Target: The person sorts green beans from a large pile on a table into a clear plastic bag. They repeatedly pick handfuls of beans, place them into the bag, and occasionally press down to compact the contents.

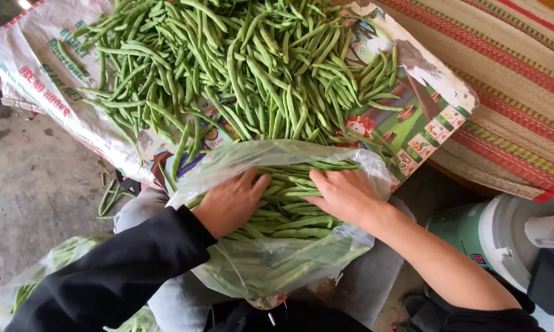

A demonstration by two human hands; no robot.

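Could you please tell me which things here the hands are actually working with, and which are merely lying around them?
In hand:
- left hand and right hand, both pressed on the green beans inside the clear plastic bag
- loose bean pile on the printed board

Lying about:
- white woven sack
- striped mat
- green and white container
- second bag of beans

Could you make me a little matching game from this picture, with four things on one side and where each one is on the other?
Things:
1. loose green beans
2. clear plastic bag
3. striped woven mat
4. green and white container

Places:
A. lower right, beside the person's right arm
B. heaped on the printed sheet at the top
C. under both hands, on the lap
D. upper right corner

Pairs: 1-B, 2-C, 3-D, 4-A
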